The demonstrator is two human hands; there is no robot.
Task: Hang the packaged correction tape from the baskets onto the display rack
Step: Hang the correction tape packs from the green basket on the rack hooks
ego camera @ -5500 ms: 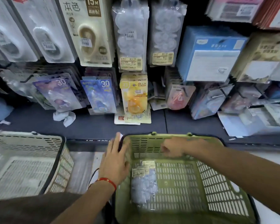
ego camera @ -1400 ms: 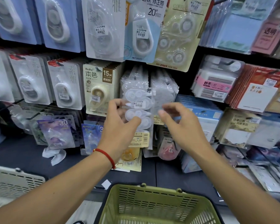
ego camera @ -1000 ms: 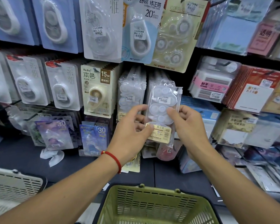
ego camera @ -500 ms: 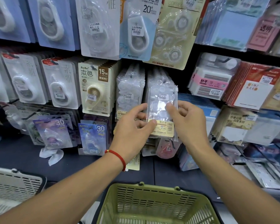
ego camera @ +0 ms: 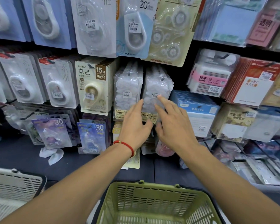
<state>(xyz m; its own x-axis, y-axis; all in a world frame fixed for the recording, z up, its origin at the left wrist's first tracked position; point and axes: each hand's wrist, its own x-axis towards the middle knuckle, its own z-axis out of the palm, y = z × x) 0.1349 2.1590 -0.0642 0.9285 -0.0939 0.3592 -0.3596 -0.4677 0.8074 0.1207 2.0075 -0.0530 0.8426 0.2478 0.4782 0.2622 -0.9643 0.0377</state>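
Pack of correction tape (ego camera: 157,92) hangs at frame centre, front of the right-hand stack of two clear-bag stacks, its hang hole threaded on a peg (ego camera: 163,78) near the top edge. Long axis runs vertical, top to bottom of frame, yellowish barcode card at the lower end.

My left hand (ego camera: 136,125) sits at the pack's lower left edge; my right hand (ego camera: 171,123) at its lower right. Both lie below the pack's middle, so the pack is up and away from my fingers. Right index tip touches the clear film just beside the price sticker; left index lies along the left edge. All fingers are straight or loosely spread, nothing pinched or gripped. Whether the left fingertips actually touch the film, I cannot tell.

Judgement: pack appears seated on the peg, hands flat against it or just off it. Right hand is nearer the film; next move probably needs only a flat press to square it against the stack.

Materials: thin glossy bag, crinkled, with rounded white dispenser shapes showing through; card insert stiff and matte. Second stack (ego camera: 128,89) just beside, left, same make. Green basket (ego camera: 153,189) at bottom centre, slotted hard plastic wall; contents mostly out of view. Grey-white basket (ego camera: 14,186) at lower left, same slotted build.
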